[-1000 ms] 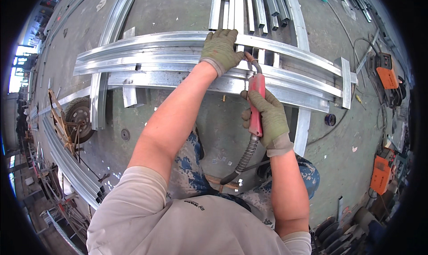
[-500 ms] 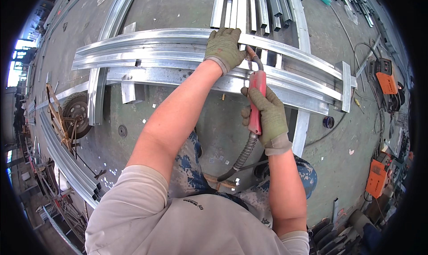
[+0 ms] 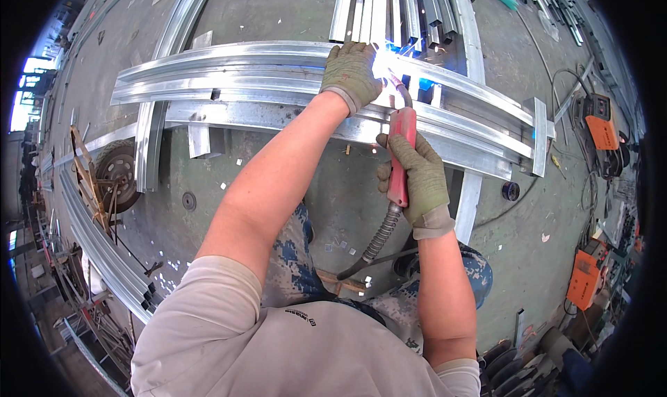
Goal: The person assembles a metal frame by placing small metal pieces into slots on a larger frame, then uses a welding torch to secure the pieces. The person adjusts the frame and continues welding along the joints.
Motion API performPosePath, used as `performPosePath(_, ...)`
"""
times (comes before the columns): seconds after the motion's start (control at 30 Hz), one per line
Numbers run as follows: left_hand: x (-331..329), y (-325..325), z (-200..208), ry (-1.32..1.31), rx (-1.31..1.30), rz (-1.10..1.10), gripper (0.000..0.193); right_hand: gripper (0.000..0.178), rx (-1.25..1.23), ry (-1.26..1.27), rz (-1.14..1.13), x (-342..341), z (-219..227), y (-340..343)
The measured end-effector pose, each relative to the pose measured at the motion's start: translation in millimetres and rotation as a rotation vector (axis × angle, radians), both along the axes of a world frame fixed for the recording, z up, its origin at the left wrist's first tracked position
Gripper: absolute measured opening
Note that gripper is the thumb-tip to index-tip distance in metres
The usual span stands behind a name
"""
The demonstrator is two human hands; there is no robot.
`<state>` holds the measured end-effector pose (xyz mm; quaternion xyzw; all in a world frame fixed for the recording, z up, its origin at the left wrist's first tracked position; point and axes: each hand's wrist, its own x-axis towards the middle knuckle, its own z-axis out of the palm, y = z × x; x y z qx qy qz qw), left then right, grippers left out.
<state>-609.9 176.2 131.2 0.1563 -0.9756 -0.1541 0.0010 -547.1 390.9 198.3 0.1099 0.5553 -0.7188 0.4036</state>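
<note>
The gloved right hand (image 3: 415,178) is wrapped tight around a red welding torch (image 3: 401,154) with a ribbed grey hose, its tip at the shiny galvanized steel frame (image 3: 278,84) on the concrete floor (image 3: 278,8). A bright blue-white arc now flares there, absent before. The gloved left hand (image 3: 352,74) presses flat on the frame, fingers curled over a rail.

Bare concrete floor (image 3: 278,8) beyond the stacked steel channels (image 3: 229,84); loose profiles (image 3: 389,8) crowding top.
</note>
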Motion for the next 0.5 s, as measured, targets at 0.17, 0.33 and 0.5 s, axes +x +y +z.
performPosePath(0.17, 2, 2, -4, 0.17, 0.011, 0.005, 0.065, 0.047, 0.025, -0.001, -0.021, 1, 3, -1)
performPosePath(0.33, 5, 3, -2, 0.157, 0.027, 0.011, 0.066, 0.049, 0.009, -0.023, -0.047, -1, 6, 3)
performPosePath(0.5, 6, 4, 2, 0.14, 0.03, 0.005, 0.068, 0.049, 0.005, -0.027, -0.031, -1, 2, 2)
